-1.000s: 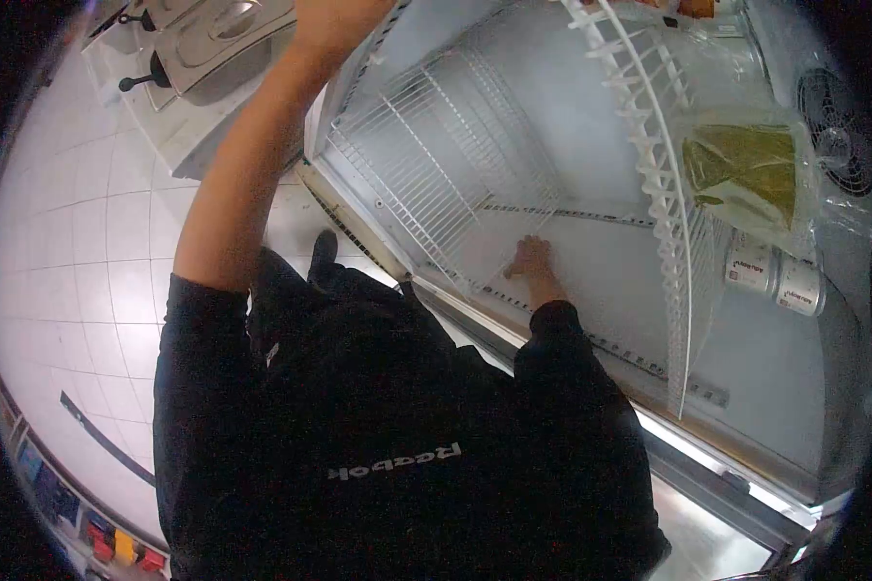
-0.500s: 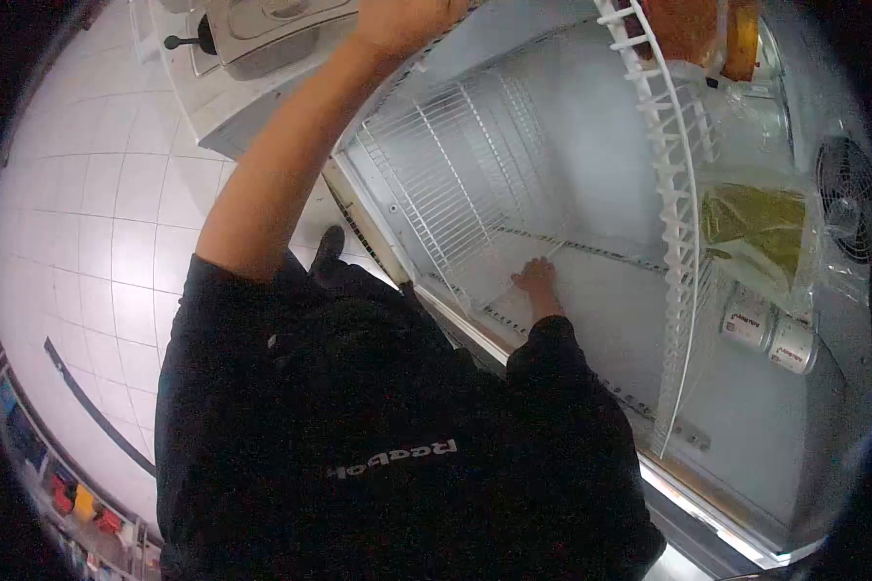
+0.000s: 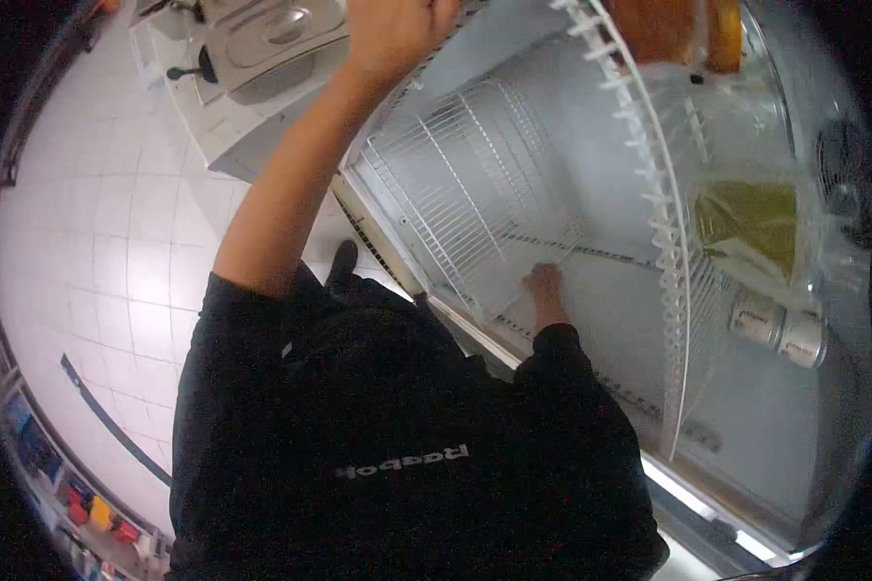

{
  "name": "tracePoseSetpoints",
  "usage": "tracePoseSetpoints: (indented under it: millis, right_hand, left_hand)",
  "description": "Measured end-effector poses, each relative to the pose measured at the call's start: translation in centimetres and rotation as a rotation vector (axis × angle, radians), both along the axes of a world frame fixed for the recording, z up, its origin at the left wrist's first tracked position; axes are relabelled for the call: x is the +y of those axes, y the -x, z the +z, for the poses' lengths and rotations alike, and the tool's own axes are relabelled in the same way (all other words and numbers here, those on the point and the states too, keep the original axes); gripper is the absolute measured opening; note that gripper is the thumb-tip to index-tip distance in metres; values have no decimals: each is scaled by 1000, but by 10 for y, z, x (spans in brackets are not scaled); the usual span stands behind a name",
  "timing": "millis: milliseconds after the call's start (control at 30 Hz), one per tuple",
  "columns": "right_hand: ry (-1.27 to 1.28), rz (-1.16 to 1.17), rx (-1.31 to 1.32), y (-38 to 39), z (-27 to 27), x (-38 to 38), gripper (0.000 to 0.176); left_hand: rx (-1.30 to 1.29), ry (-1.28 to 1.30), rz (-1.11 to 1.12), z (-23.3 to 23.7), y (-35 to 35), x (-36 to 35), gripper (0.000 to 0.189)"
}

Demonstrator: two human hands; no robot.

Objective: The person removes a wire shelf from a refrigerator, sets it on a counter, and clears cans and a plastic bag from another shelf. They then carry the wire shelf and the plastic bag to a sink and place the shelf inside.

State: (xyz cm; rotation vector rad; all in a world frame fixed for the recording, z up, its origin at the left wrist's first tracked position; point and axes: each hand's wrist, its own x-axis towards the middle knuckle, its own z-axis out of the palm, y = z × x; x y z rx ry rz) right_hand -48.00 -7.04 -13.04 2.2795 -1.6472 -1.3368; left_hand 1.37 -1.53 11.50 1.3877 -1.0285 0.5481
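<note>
My left hand is raised at the top edge of the view, beside the upper edge of the open white refrigerator cabinet. Its fingertips are cut off, so its grip cannot be told. Down inside the cabinet, my right hand is close to the pale inner surface, near the lower end of a white wire rack. Its fingers look curled in, and whatever they may hold is hidden.
A curved white wire shelf crosses the cabinet at right. Beyond it are a bag of green contents, two cans and an orange-brown container. Lidded metal pans stand on a counter at upper left. A dark strip lies on the tiles.
My right hand's spread fingers have drawn in, close to the same spot. My left hand remains raised at the top. The whole view has shifted slightly.
</note>
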Motion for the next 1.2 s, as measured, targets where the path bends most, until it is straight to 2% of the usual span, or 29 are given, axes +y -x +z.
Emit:
tracePoseSetpoints:
  millis: [33, 100, 167, 233, 300, 333, 367, 400, 433, 467, 533, 567, 600, 633, 667, 700, 767, 800, 833, 867, 933, 967, 1000, 1067, 1100, 1133, 1167, 1200]
  right_hand:
    - [75, -84, -47, 0, -11, -1, 56]
    - [504, 190, -221, 20, -93, -5, 48]
    - [408, 63, -676, -34, -63, 8, 37]
    - [-51, -898, -1021, -110, 40, 45, 31]
    - [-456, -1187, -1497, -95, 35, 83, 30]
    - [-570, -1046, -1552, -78, 26, 102, 36]
    - [-650, -1104, -1531, -65, 24, 120, 41]
    - [-729, -1162, -1503, -52, 22, 138, 47]
    - [-814, -1413, -1387, -41, 23, 153, 53]
    - [-911, -1655, -1252, -36, 23, 169, 58]
    - [-574, -2007, -1730, -32, -9, 200, 60]
    - [-382, -2167, -1949, -27, -36, 202, 60]
    - [-198, -2137, -2130, -29, -57, 204, 55]
    - [-8, -2093, -2299, -34, -79, 203, 50]
    - [199, -2035, -2455, -41, -94, 203, 45]
    - [492, -1844, -2728, -45, -101, 198, 37]
    - [694, -2001, -2801, -41, -109, 192, 28]
    - [802, -2079, -2832, -38, -112, 190, 24]
    - [774, -2152, -2749, -35, -114, 187, 16]
    - [797, -2070, -2807, -39, -112, 190, 16]
    - [841, -1891, -2899, -47, -104, 194, 16]
    - [882, -2119, -2831, -46, -100, 190, 16]
    - [911, -2159, -2757, -45, -96, 187, 16]
    - [941, -2247, -2600, -45, -93, 185, 17]
    - [886, -2275, -2698, -44, -91, 185, 19]
    - [859, -2290, -2689, -44, -90, 187, 18]
    - [830, -2298, -2684, -43, -91, 187, 18]
    - [797, -2299, -2682, -42, -92, 184, 18]
  left_hand:
    - [126, -17, -68, -3, 2, -1, 57]
    - [76, -17, -31, -18, -7, -9, 61]
    - [-54, -110, 88, -13, -8, -3, 58]
    - [-12, -63, -137, -7, -1, 10, 56]
    - [269, -21, -251, -31, 22, 26, 55]
    - [242, -28, -182, -65, 25, 37, 54]
    - [424, -50, -259, -91, 39, 53, 53]
    - [509, -273, -180, -125, 49, 70, 52]
    - [524, -432, -169, -157, 61, 84, 54]
    - [701, -484, -208, -192, 75, 92, 53]
    - [745, -986, -412, -317, 57, 102, 49]
    - [998, -1029, -644, -337, 55, 94, 48]
    - [1258, -1094, -825, -356, 53, 85, 47]
    - [1383, -1091, -981, -382, 46, 69, 47]
    - [1169, -1195, -1030, -386, 42, 58, 46]
    - [946, -1275, -1064, -386, 40, 47, 44]
    - [-180, -1378, -798, -384, 37, 38, 40]
    - [-396, -1286, -799, -393, 31, 36, 39]
    - [-604, -1178, -795, -402, 26, 36, 38]
    - [-804, -1058, -785, -408, 21, 36, 36]
    - [-521, -1205, -823, -372, 25, 42, 34]
    - [-459, -1274, -830, -368, 31, 39, 33]
    - [-396, -1341, -831, -366, 35, 35, 32]
    - [-448, -1477, -808, -368, 39, 28, 31]
    - [-473, -1550, -793, -372, 35, 26, 31]
    - [-271, -1605, -814, -375, 30, 26, 32]
    - [76, -1646, -835, -371, 29, 24, 33]
    - [588, -1617, -837, -367, 30, 23, 34]
